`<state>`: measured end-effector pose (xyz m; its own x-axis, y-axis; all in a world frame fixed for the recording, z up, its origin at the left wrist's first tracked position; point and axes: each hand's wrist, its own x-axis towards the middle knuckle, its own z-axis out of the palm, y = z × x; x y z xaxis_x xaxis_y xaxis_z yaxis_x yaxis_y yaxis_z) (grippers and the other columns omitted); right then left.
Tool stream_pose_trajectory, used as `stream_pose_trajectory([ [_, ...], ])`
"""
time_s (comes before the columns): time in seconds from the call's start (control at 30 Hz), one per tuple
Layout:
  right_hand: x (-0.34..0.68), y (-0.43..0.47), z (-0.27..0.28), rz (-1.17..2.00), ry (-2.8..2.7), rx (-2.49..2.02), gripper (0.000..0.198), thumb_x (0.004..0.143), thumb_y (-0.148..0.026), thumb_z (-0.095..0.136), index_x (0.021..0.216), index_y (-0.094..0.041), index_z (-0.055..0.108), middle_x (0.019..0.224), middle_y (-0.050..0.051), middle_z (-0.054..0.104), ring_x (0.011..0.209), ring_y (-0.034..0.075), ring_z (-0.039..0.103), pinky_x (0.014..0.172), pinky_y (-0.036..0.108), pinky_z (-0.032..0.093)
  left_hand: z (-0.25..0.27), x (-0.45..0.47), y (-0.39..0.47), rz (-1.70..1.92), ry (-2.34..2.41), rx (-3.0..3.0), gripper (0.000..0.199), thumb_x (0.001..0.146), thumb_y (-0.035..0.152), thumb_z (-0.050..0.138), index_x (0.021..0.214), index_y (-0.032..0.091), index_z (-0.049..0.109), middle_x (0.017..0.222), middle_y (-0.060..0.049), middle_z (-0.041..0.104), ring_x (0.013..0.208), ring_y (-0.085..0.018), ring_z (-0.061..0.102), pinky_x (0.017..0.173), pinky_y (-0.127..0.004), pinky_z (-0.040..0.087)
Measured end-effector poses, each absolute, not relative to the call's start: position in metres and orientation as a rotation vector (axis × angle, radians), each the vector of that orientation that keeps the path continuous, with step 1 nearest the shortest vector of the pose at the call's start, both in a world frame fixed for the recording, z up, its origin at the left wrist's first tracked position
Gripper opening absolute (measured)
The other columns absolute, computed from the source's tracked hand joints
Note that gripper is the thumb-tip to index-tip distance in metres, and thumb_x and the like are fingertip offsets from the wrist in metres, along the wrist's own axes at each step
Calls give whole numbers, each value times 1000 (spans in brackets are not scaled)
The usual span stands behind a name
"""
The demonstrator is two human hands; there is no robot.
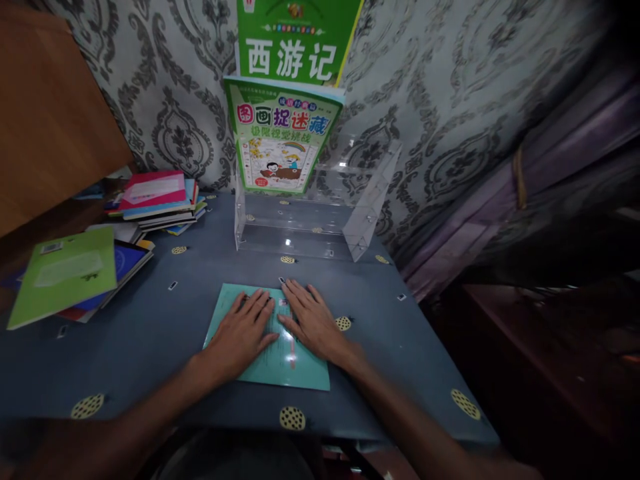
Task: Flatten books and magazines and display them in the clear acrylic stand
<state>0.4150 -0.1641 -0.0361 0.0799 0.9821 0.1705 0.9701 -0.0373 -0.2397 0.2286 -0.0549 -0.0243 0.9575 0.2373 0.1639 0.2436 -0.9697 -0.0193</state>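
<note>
Well, from where I stand, with the wall at twelve o'clock, one teal booklet (274, 370) lies flat on the dark tablecloth (150, 333), right in front of the person. Its left edge slants from seven towards one o'clock, and its near edge runs crosswise, dipping slightly towards four. Which side is longer I can't tell, with hands and forearm covering so much.

Two hands rest on it, palms down, fingers straight, gripping nothing: the left hand (241, 333) aims at one o'clock, the right hand (314, 321) at eleven.

At twelve stands one clear rack (371, 207) with two books showing: a lower picture-cover book (280, 137) and a green book (295, 57) above it. I count two piles at the side, one topped by a pink book (155, 189) towards half past ten, the other by a lime-green book (67, 277) between nine and ten.
</note>
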Motion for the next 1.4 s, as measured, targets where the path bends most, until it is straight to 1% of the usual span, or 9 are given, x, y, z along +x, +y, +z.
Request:
stream_pose_trajectory([
  [0.3,413,-166,-32,91,-1894,-2085,65,103,-54,37,158,-22,28,159,12,41,147,29,37,118,54,32,-14,195,-33,-60,-776,-3085,69,102,58,29,154,13,37,160,-20,35,150,-37,28,113,-67,30],
  [0.47,412,-167,-29,122,-1873,-2097,63,103,-52,37,158,-21,30,159,13,39,147,29,37,118,53,31,-27,151,-22,38,-580,-3193,104,81,81,48,160,20,21,166,-19,19,153,-39,19,114,-63,32],
  [0.57,410,-166,-29,125,-1859,-2108,63,103,-52,37,156,-18,34,159,14,40,146,30,37,117,54,31,-32,135,-15,86,-461,-3208,115,73,80,62,161,26,13,168,-15,16,153,-40,15,115,-62,30],
  [0.7,402,-171,-32,21,-1707,-2197,60,102,-49,38,148,-12,45,151,20,47,138,34,44,111,55,38,-26,135,6,73,-467,-3216,94,80,65,67,158,35,24,166,-9,25,152,-39,22,114,-58,34],
  [0.83,389,-188,-32,-109,-1514,-2232,52,101,-43,42,140,-10,52,124,20,60,113,34,55,95,52,50,-6,146,30,-14,-616,-3263,66,88,53,64,149,35,45,160,-8,40,144,-37,38,111,-54,39],
  [1.0,365,-216,-30,-132,-1544,-2140,37,101,-31,42,128,-15,62,97,13,63,91,29,59,83,46,54,11,168,41,-85,-836,-3297,42,94,34,48,134,28,59,125,-9,62,112,-28,61,94,-42,51],
  [1.23,348,-208,-15,26,-1630,-1983,27,101,-25,44,113,-18,67,94,10,65,88,25,61,76,41,57,-2,197,36,-358,-880,-3380,43,97,33,33,128,21,60,115,-9,63,108,-25,62,96,-40,49],
  [1.3,348,-189,-9,12,-1652,-1972,27,100,-24,44,111,-17,68,105,13,66,98,27,62,84,44,57,-7,199,38,-446,-884,-3402,41,97,37,35,125,19,60,112,-9,63,106,-24,61,95,-39,49],
  [1.4,343,-148,-5,31,-1823,-1934,32,99,-23,45,124,-15,63,142,16,55,130,30,51,109,49,46,-16,202,38,-586,-926,-3380,38,95,37,40,122,17,59,109,-9,63,104,-24,60,95,-38,49],
])
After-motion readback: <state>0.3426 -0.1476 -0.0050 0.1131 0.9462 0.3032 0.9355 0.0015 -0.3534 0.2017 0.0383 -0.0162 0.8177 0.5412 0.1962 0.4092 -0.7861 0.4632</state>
